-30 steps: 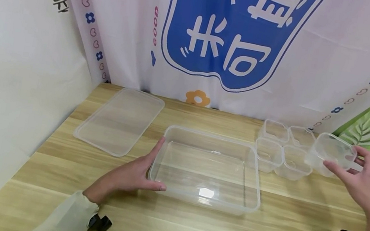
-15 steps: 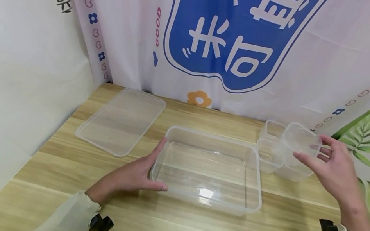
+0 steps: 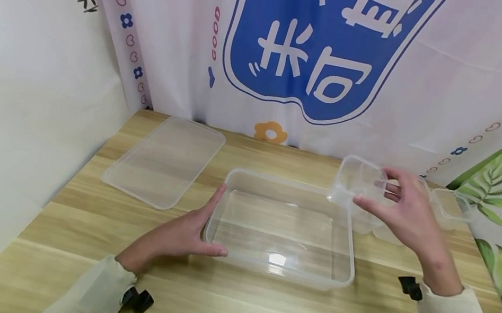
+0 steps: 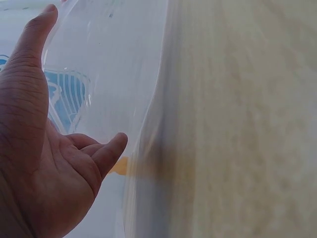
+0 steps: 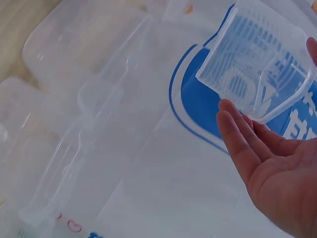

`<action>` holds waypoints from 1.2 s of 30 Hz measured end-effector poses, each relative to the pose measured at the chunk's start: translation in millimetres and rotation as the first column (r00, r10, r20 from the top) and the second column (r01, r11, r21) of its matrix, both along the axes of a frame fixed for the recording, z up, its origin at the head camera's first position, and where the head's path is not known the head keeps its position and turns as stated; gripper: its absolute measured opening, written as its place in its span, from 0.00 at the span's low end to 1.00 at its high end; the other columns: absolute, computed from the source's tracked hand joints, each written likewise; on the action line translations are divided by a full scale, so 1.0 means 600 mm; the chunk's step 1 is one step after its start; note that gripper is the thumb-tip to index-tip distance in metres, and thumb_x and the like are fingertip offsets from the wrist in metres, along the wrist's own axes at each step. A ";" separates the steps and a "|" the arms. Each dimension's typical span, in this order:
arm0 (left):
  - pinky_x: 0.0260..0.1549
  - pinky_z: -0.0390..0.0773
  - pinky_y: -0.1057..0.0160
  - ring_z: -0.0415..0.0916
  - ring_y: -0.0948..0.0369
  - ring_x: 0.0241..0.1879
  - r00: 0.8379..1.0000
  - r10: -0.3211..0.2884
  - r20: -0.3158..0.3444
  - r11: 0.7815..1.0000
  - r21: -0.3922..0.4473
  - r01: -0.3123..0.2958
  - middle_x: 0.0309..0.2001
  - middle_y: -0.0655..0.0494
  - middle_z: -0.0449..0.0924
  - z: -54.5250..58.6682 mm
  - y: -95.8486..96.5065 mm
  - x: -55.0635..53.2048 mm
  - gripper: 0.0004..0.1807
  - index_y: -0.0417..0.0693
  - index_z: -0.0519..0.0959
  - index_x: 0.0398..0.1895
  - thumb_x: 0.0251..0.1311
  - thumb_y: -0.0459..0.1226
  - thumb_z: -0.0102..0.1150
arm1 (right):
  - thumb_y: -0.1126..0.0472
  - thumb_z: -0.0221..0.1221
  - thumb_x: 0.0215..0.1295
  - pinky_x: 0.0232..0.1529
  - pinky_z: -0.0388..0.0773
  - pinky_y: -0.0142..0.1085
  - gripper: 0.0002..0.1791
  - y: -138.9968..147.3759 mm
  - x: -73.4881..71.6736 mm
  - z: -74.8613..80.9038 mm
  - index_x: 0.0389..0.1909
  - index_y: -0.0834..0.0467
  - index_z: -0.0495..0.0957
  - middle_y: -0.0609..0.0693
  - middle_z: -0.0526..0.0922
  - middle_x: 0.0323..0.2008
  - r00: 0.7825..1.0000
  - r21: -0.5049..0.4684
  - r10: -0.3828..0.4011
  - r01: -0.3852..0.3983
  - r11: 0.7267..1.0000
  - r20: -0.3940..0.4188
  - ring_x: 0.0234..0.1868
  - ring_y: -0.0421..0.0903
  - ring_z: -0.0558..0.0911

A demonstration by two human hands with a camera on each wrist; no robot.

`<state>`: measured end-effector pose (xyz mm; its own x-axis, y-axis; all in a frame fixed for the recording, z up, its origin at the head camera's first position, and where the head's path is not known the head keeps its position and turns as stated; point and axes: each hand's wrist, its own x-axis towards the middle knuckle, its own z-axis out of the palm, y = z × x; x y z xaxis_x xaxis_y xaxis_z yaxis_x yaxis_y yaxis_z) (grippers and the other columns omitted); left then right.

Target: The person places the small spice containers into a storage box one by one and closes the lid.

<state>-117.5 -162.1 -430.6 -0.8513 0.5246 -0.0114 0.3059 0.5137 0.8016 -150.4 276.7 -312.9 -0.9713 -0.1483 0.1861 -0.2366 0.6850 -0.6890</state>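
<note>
In the head view, my left hand (image 3: 179,235) rests against the left end of a large clear rectangular container (image 3: 272,277). Its thumb and fingers are spread along that end; the left wrist view shows the hand (image 4: 64,163) beside the translucent wall. My right hand (image 3: 409,213) pinches a small clear plastic container (image 3: 358,177) at its right side, raised by the large container's far right corner. The right wrist view shows this small container (image 5: 262,64) between thumb and fingers. More small containers lie partly hidden behind the right hand.
A flat translucent lid (image 3: 165,163) lies on the wooden table (image 3: 229,308) at the back left. Another small clear container (image 3: 451,208) stands at the back right. A printed cloth (image 3: 176,34) hangs along the table's back edge.
My right hand has moved left with the small container, passing over the other small containers to the large container's far right corner. The left hand has stayed in place.
</note>
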 end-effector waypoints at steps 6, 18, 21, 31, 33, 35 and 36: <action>0.64 0.67 0.43 0.62 0.45 0.71 1.000 -0.002 0.004 1.000 -0.003 0.002 0.81 0.42 0.44 0.000 0.001 -0.002 0.74 0.68 0.24 0.83 0.52 0.58 0.78 | 0.46 0.76 0.58 0.57 0.73 0.63 0.51 -0.041 -0.008 -0.005 0.74 0.65 0.62 0.66 0.65 0.68 0.999 0.031 0.053 -0.053 0.998 0.004 0.62 0.72 0.74; 0.65 0.66 0.44 0.61 0.46 0.72 1.000 -0.002 0.009 1.000 0.005 0.002 0.81 0.43 0.44 -0.003 0.003 -0.005 0.74 0.68 0.24 0.83 0.52 0.59 0.77 | 0.43 0.77 0.54 0.57 0.75 0.58 0.48 -0.117 -0.017 -0.030 0.68 0.63 0.67 0.61 0.70 0.61 0.984 0.082 0.176 -0.178 0.981 0.031 0.58 0.67 0.78; 0.65 0.66 0.44 0.61 0.47 0.72 1.000 -0.004 0.010 1.000 0.006 0.004 0.81 0.43 0.44 -0.003 0.003 -0.005 0.74 0.68 0.24 0.83 0.51 0.61 0.76 | 0.39 0.77 0.53 0.58 0.76 0.56 0.52 -0.133 -0.019 -0.033 0.69 0.64 0.66 0.61 0.69 0.62 0.978 0.099 0.197 -0.204 0.974 0.075 0.59 0.64 0.78; 0.64 0.68 0.44 0.66 0.48 0.69 1.000 -0.005 0.008 1.000 0.010 0.005 0.80 0.42 0.49 -0.005 0.002 -0.003 0.74 0.67 0.25 0.83 0.52 0.58 0.77 | 0.35 0.74 0.54 0.52 0.79 0.48 0.52 -0.179 -0.024 -0.039 0.67 0.66 0.68 0.57 0.72 0.57 0.956 0.261 0.272 -0.292 0.920 0.109 0.54 0.54 0.79; 0.63 0.68 0.44 0.65 0.47 0.69 1.000 -0.006 0.005 1.000 0.009 0.006 0.80 0.42 0.49 -0.004 0.001 -0.003 0.74 0.67 0.25 0.83 0.52 0.60 0.77 | 0.33 0.73 0.54 0.50 0.79 0.47 0.51 -0.190 -0.026 -0.042 0.66 0.66 0.70 0.56 0.73 0.55 0.951 0.310 0.294 -0.308 0.899 0.093 0.52 0.53 0.79; 0.63 0.69 0.44 0.66 0.47 0.69 1.000 -0.006 0.001 1.000 0.011 0.006 0.80 0.42 0.49 -0.002 0.000 -0.003 0.74 0.67 0.25 0.83 0.51 0.61 0.76 | 0.31 0.71 0.54 0.47 0.79 0.46 0.51 -0.200 -0.029 -0.047 0.65 0.66 0.70 0.56 0.73 0.53 0.946 0.357 0.316 -0.320 0.878 0.071 0.50 0.52 0.80; 0.63 0.69 0.44 0.66 0.47 0.69 1.000 -0.006 -0.002 1.000 0.011 0.006 0.80 0.42 0.49 -0.002 0.000 -0.003 0.74 0.67 0.25 0.83 0.51 0.62 0.76 | 0.30 0.70 0.54 0.46 0.80 0.46 0.51 -0.204 -0.030 -0.049 0.65 0.66 0.70 0.56 0.74 0.53 0.944 0.376 0.324 -0.323 0.868 0.063 0.50 0.51 0.80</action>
